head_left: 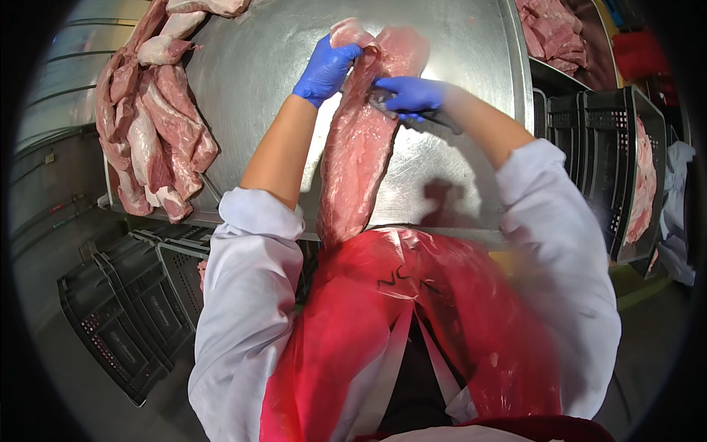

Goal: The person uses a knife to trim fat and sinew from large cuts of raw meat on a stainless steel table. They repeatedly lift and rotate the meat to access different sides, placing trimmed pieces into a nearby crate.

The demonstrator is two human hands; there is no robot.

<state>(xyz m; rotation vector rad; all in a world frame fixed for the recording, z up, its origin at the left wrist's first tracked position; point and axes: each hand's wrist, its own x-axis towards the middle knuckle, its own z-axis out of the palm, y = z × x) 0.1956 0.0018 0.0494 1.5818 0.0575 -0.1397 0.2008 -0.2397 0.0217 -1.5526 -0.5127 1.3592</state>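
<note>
A long slab of pink raw meat (355,162) lies lengthwise on the steel table, its near end reaching the table edge by my apron. My left hand (324,72), in a blue glove, is closed on a raised flap at the far end of the slab. Gloved in blue as well, my right hand (414,96) is wrapped round a knife (446,122) against the slab's right side. The knife's dark end sticks out below the hand; its blade is mostly hidden or blurred at the meat.
More raw meat pieces (158,125) are heaped along the left of the steel table (250,88). Black crates stand at lower left (132,317) and right (589,140), the right one with meat. Cut meat (552,33) fills a container at upper right.
</note>
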